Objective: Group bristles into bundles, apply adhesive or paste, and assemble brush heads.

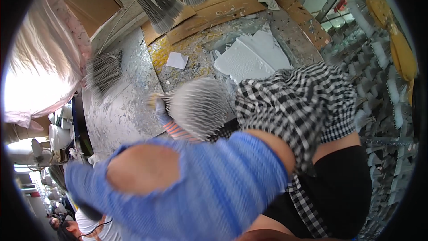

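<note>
a gloved hand (163,115), striped grey and orange, has its grip closed around the narrow, yellowish end of a bundle of thin stems (198,105), whose white tips fan out to the right. the bundle is over the middle of the table (122,127); i cannot tell if it touches the surface. nearer the camera, an arm in a blue knitted sleeve (227,174) crosses the view, blurred, with skin showing through a big hole; i cannot tell how open its grip is or what it has hold of. beyond the bundle lie a small white square (177,60) and a flat white mass (249,58), which black-and-white checked cloth (290,100) partly covers. a grey wire bundle (104,69) lies toward the left edge, and cardboard (218,15) runs along the back, beside upright grey bundles (154,11)
</note>
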`<state>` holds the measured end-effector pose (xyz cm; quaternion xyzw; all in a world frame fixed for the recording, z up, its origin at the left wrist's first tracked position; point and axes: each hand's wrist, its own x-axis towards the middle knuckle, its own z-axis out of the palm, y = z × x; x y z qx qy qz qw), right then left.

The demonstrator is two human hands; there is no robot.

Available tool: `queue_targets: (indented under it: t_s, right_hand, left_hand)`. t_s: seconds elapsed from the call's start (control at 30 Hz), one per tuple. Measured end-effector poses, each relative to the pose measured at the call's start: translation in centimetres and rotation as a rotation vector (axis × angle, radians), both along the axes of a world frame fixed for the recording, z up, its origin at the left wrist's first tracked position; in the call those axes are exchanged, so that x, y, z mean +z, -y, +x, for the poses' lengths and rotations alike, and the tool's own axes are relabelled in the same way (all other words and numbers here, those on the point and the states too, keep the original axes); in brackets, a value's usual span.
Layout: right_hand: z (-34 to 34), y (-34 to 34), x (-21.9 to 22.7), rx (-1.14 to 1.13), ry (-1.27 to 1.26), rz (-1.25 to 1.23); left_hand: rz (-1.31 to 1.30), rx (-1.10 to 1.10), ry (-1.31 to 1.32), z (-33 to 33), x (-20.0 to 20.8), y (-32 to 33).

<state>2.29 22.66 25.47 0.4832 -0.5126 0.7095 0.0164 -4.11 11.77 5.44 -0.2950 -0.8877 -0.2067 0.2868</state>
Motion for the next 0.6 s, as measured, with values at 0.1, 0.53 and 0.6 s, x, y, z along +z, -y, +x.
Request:
queue_targets:
  t_s: [0.1, 0.53, 0.6]
  right_hand:
    - [1.2, 0.4, -0.6, 0.033, 0.076, -0.062]
    - [4.9, 1.2, -4.0, 0.326, 0.372, -0.232]
    - [3.7, 0.8, -5.5, 0.411, 0.276, -0.131]
  left_hand:
    - [0.039, 0.051, 0.082, 2.0, -3.1, 2.2]
    - [0.519, 0.324, 0.393, 10.4, -7.1, 1.2]
    - [1.045, 0.147, 0.536, 12.6, -7.1, 3.4]
